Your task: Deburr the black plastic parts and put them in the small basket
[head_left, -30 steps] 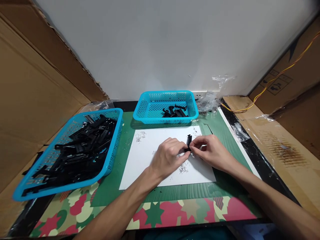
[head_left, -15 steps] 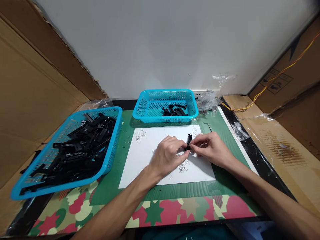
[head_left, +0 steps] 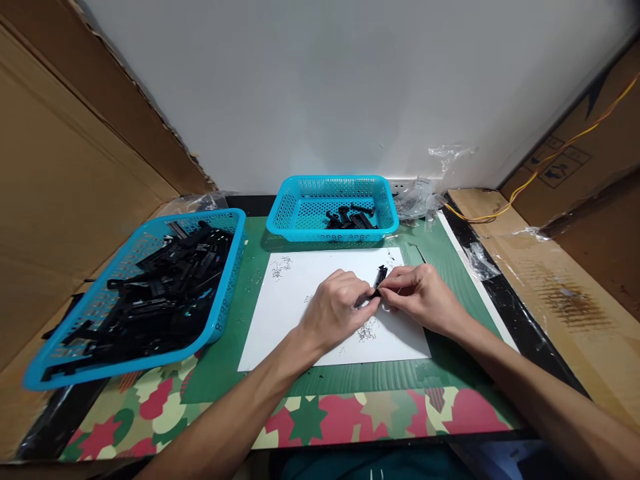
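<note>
A small black plastic part [head_left: 381,275] stands between my hands above the white paper [head_left: 290,320], its upper end showing past the fingers. My left hand [head_left: 343,307] pinches its lower end between thumb and fingers. From the other side, my right hand [head_left: 417,293] has its thumb and fingertips pinched together at the same part; anything tiny between them is hidden. Below the hands lies a pile of small thin wire pieces [head_left: 367,331], and another cluster of wire pieces [head_left: 281,267] is at the paper's upper left.
A blue basket [head_left: 233,267] heaped with black plastic parts stands at left. A second blue basket [head_left: 333,235] with several black parts is at the back. A thin hooked tool [head_left: 420,253] lies right of the paper. Clear plastic bags [head_left: 417,200] and yellow wires [head_left: 520,190] are at back right.
The black part is turned and tilted slightly between my fingers. Both hands keep nearly the same place and grip. The camera view has shifted a little.
</note>
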Demonstrator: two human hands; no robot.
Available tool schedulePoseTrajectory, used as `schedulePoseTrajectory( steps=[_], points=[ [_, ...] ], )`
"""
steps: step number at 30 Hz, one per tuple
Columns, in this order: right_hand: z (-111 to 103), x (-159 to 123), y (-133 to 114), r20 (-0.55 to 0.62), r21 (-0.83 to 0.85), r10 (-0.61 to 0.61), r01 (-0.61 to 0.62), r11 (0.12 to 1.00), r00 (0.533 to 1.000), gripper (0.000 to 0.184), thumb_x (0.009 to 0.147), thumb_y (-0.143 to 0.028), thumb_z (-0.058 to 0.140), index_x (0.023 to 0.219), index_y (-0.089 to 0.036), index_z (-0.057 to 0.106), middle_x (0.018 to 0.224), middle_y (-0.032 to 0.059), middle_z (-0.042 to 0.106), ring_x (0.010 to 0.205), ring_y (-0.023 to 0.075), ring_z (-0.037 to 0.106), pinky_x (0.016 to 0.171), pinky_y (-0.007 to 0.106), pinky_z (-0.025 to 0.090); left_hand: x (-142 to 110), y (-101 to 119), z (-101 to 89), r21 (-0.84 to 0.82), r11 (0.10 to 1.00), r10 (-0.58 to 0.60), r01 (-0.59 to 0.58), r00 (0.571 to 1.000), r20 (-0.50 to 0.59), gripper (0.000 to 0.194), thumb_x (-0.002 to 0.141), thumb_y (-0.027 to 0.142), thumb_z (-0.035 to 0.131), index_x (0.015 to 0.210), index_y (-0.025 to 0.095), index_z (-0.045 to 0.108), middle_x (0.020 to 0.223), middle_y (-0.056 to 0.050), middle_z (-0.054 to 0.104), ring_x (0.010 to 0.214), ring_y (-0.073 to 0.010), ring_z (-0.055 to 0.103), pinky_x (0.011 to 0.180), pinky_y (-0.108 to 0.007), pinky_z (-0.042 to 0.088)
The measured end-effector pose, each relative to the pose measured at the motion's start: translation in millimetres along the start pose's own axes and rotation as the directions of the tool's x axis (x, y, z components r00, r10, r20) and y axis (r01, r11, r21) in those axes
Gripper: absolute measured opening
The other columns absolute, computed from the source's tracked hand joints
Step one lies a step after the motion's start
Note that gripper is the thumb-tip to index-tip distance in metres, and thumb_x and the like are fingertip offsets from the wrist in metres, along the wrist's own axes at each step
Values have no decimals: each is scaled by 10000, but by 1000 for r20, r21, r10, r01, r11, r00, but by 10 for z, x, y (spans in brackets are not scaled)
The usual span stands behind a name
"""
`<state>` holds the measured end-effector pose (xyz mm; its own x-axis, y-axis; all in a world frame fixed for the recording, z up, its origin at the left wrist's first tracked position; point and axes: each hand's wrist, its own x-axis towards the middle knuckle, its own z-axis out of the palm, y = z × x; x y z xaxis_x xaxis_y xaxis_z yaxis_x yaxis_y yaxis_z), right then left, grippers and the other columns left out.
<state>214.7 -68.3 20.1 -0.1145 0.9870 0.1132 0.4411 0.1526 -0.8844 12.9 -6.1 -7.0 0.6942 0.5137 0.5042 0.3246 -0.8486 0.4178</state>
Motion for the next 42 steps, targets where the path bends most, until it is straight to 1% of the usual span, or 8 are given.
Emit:
schedulePoseTrajectory(
  steps=[10,15,19,22,30,34,37,42],
  points=[
    [-97,-15,-28,52,-144,-28,35,989,998,216,952,-208,637,915,-213,850,910,64,808,767,189,708,684,306,503,32,10,-13,-26,999,-26,26,1000,-15,126,907,207,727,802,178,664,715,-9,677,679,-177,626,709,-350,453],
    [-386,7,72,-85,-256,8,-30,966,996,207,948,-327,671,867,-190,804,861,61,789,725,184,675,653,301,494,39,23,-11,-13,1000,-26,26,999,-20,130,893,187,731,788,176,657,700,1,664,660,-168,606,705,-351,440],
    [-687,-5,254,-268,-541,74,-214,814,960,354,957,-430,658,697,-196,711,608,39,669,538,163,557,536,311,365,31,31,-18,8,1000,-16,16,1000,-4,122,903,182,707,790,177,659,703,-6,667,663,-170,602,689,-347,432],
    [-788,-32,387,-172,-611,161,-233,756,972,312,897,-468,735,735,-203,710,626,36,687,530,164,565,521,303,355,27,31,-17,16,1000,-5,5,1000,-7,111,901,178,702,800,177,658,715,-12,680,671,-175,608,687,-346,432],
    [-807,-21,467,-135,-644,295,-310,699,946,104,738,-147,701,653,-203,680,597,35,665,536,166,561,529,301,359,24,16,3,15,1000,2,-2,1000,2,78,892,162,699,826,180,661,714,-5,669,686,-182,603,696,-348,428],
    [-826,-20,314,-236,-495,251,-338,800,939,45,766,-191,670,737,-207,639,628,14,650,531,151,545,521,291,361,22,10,7,13,1000,12,-12,1000,-1,51,894,156,698,857,173,668,741,-7,680,712,-186,612,715,-352,433],
    [-682,-41,182,-97,-95,162,-171,981,982,74,906,-281,610,930,-211,608,729,8,676,547,135,549,519,270,406,22,9,8,20,1000,20,-20,1000,19,59,903,160,690,853,177,662,746,-11,679,724,-189,610,717,-351,429],
    [-280,-40,95,-62,150,7,2,989,998,225,1016,-404,619,1024,-187,679,920,68,757,658,143,601,612,284,480,29,9,10,52,998,26,-28,999,23,83,905,175,694,835,181,650,748,-16,666,748,-196,612,722,-349,428]
  ],
)
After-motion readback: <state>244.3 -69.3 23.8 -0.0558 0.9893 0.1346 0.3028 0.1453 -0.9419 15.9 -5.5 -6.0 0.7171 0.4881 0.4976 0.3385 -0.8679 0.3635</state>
